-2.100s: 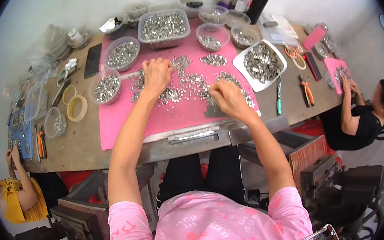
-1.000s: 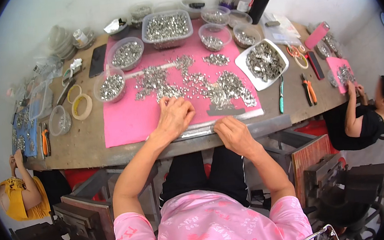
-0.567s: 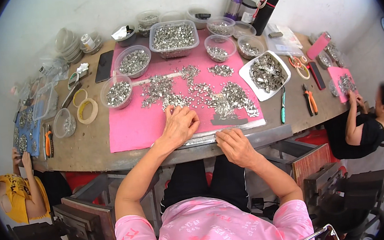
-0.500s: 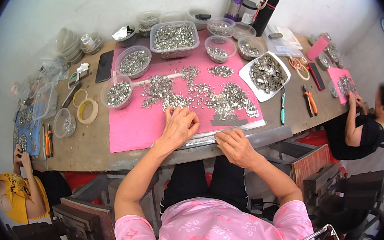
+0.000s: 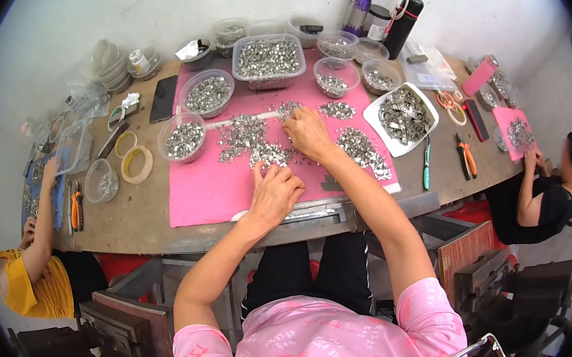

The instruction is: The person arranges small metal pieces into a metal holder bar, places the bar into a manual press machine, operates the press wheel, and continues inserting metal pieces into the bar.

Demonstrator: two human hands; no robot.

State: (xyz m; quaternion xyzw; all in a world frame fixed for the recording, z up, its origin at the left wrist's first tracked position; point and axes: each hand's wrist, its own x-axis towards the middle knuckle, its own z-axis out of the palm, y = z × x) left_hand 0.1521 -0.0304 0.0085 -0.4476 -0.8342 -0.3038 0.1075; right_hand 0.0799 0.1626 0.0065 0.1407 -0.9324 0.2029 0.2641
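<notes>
Small silvery metal pieces [image 5: 243, 134] lie in loose heaps across a pink mat [image 5: 194, 187]. My right hand [image 5: 309, 135] reaches over the middle heaps, its fingers drawn together and pointing down among the pieces. Nearer the front edge, my left hand [image 5: 276, 194] is curled, its fingertips by a bright cluster of pieces [image 5: 270, 155]. What either hand pinches, if anything, is too small or hidden to make out. Along the mat's front edge runs a metal strip [image 5: 317, 213], below my left hand. My right forearm covers part of the right-hand heap [image 5: 360, 152].
Behind the heaps stands a clear rectangular tub [image 5: 269, 77] full of pieces, with round bowls [image 5: 207, 93] around it. A white dish [image 5: 426, 130] of darker pieces sits at right, near orange-handled pliers [image 5: 465, 158]. Tape rolls [image 5: 136, 165] lie left. Co-workers sit at both sides.
My right hand has left the metal strip at the front edge and moved forward and left to the middle heaps. My left hand stays near its place. The left co-worker's arm has stretched forward.
</notes>
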